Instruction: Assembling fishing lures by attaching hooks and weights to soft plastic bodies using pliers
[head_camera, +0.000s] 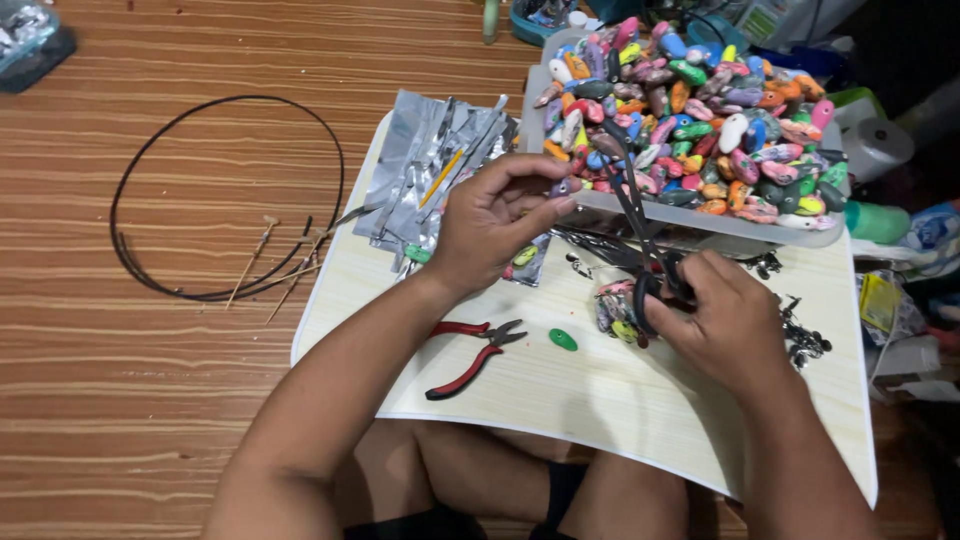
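- A pair of black-handled scissors (640, 225) is gripped by the right hand (715, 318), fingers closed through the handle loops, with the blades pointed up and away toward the tray.
- A small purple lure-shaped piece (562, 187) is pinched between thumb and fingertips of the left hand (490, 222), which is raised just above the board; the scissor tips are held near it.
- Both hands are seen over a pale wooden board (620, 390) laid across the person's lap.
- A clear plastic tray (700, 220), heaped with multicoloured painted lure bodies (690, 110), is set at the board's far edge.
- Red-handled pliers (470, 355) are laid on the board below the left wrist, with a single green piece (563, 340) just beside them.
- A small heap of coloured pieces (615, 310) is partly covered by the right hand.
- Silver foil packets (440, 170) are piled at the board's far left corner.
- A loop of black wire (225, 195) is left on the brown floor, well apart from the hands.
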